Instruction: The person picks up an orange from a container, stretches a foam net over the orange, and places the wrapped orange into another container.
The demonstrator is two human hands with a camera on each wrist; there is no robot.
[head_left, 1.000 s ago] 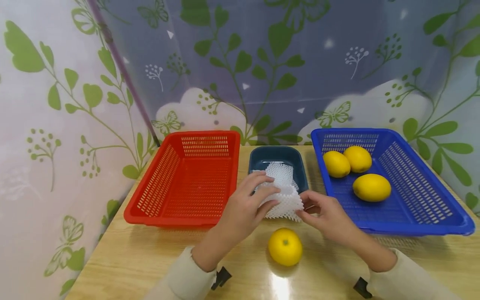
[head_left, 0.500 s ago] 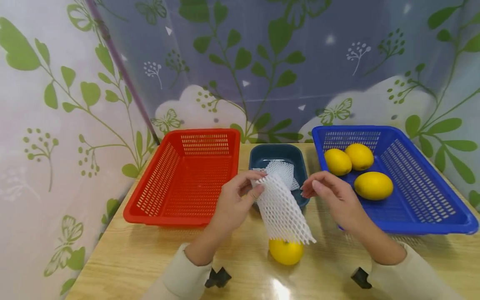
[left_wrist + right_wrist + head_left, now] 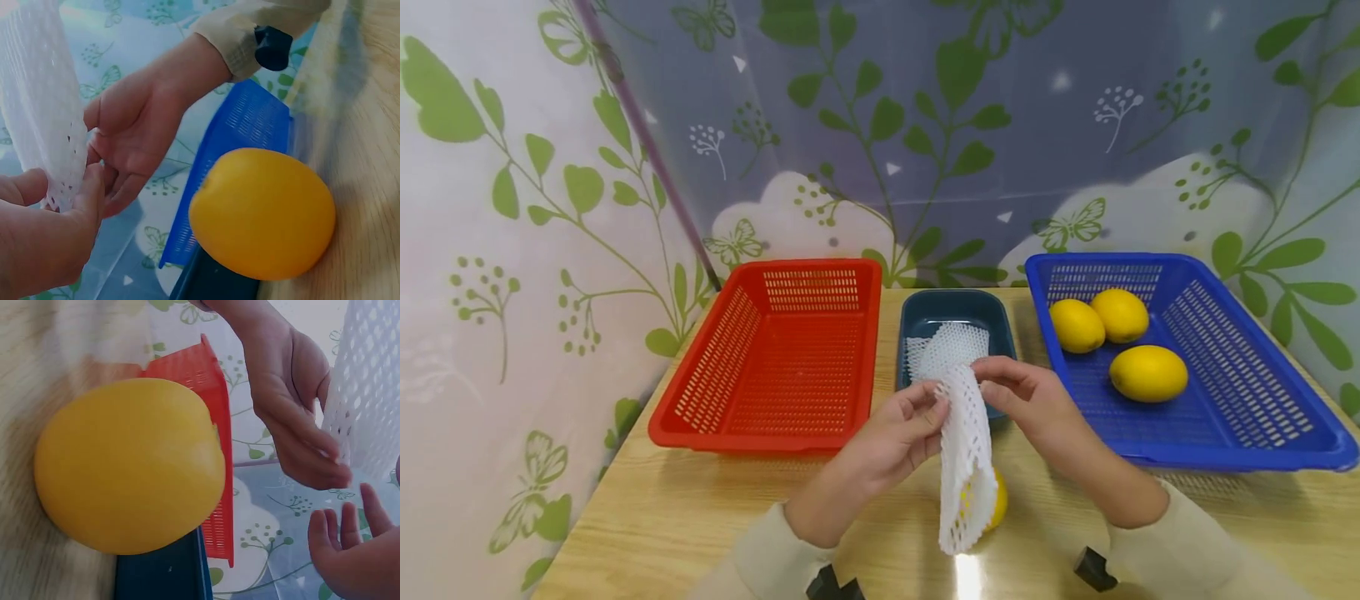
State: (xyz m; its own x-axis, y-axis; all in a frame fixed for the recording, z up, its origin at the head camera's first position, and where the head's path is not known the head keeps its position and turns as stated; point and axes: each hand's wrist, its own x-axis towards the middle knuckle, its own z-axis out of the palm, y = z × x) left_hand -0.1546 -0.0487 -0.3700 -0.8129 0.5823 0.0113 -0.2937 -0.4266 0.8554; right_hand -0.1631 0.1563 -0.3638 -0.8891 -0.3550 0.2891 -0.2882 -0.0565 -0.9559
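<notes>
1. Nearest me, two pale sleeves (image 3: 1172,542) reach in over the wooden table (image 3: 640,525).
2. A yellow fruit (image 3: 262,212) rests on the table, partly hidden from the head view by a white foam net (image 3: 964,450) held above it; the wrist views show the two apart.
3. The left hand (image 3: 898,433) pinches one end of that net between thumb and fingers; the other end gapes toward the person.
4. The right hand (image 3: 1037,408) has its fingertips at the net's edge; I can't tell whether they grip it.
5. Just beyond, a dark container (image 3: 912,317) holds more white netting (image 3: 961,340).
6. Either side stand a red basket (image 3: 797,375) and a blue basket (image 3: 1217,417) with three yellow fruits (image 3: 1148,373).
7. Behind hangs a leaf-patterned curtain (image 3: 887,167).
</notes>
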